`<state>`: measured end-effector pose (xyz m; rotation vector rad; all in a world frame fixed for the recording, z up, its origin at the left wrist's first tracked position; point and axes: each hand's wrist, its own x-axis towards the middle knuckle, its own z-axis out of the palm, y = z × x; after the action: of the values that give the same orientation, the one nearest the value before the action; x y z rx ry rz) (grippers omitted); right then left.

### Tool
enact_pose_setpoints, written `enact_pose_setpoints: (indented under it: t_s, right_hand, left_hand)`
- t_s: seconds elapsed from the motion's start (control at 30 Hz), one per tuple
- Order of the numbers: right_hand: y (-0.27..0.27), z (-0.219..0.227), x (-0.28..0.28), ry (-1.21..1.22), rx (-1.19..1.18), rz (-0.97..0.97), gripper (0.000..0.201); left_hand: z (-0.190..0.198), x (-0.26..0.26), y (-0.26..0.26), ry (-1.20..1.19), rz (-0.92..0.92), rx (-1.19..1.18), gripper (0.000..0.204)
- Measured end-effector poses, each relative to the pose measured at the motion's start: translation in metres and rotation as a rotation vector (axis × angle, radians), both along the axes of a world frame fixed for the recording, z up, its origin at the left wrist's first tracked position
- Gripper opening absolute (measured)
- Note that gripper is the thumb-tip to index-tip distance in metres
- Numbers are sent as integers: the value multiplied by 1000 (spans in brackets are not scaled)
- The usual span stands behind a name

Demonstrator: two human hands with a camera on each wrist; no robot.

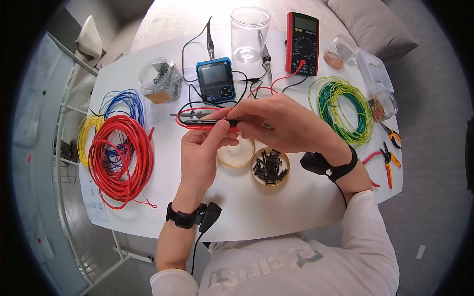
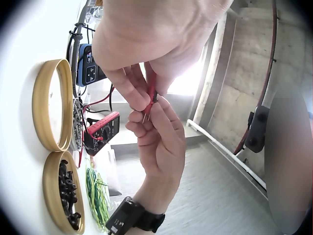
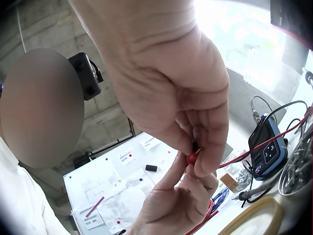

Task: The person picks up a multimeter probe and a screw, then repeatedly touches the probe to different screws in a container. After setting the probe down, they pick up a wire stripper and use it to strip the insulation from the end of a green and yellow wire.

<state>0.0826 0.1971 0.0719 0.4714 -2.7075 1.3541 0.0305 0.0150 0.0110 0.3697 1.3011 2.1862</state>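
Observation:
Both hands meet above the middle of the table. In the head view the left hand [image 1: 202,153] pinches black and red test leads [image 1: 200,124] between thumb and fingers. The right hand [image 1: 286,123] pinches the right end of the same leads, its fingertips close to the left thumb. A red piece [image 2: 150,93] with a thin metal tip shows between the fingers in the left wrist view. In the right wrist view a small red end [image 3: 191,159] sits between the fingertips of both hands. The fingers hide most of the held part.
Behind the hands are a blue handheld meter [image 1: 215,79], a clear jar [image 1: 250,37] and a red multimeter [image 1: 302,44]. Wire coils lie left [image 1: 121,163] and right [image 1: 345,111]. Dishes of pale material [image 1: 237,154] and black pieces [image 1: 270,166] stand nearer. Pliers [image 1: 387,165] lie at right.

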Motion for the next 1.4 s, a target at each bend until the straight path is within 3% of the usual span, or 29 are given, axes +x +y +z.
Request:
enact_pose_setpoints:
  t_s: [0.17,0.23,0.3,0.4,0.5,0.73,1.4]
  right_hand:
    - [5,9,4,-24,122,-33,13]
    - [15,7,4,117,158,-142,10]
    - [21,15,10,122,272,-88,10]
    - [17,14,20,-173,593,253,11]
    - [3,1,20,-286,725,344,12]
    - [-7,-21,20,-165,775,364,7]
    - [-16,-34,27,-191,830,404,10]
  left_hand:
    - [-3,-1,-3,38,33,27,27]
    - [-3,-3,-4,44,103,26,26]
    - [-1,-3,-3,25,136,25,26]
    - [-3,-6,-2,-18,212,-19,27]
    - [-4,-8,-3,-22,223,2,29]
    - [-7,-11,-4,-65,224,66,29]
    - [-2,-11,-7,-102,219,120,25]
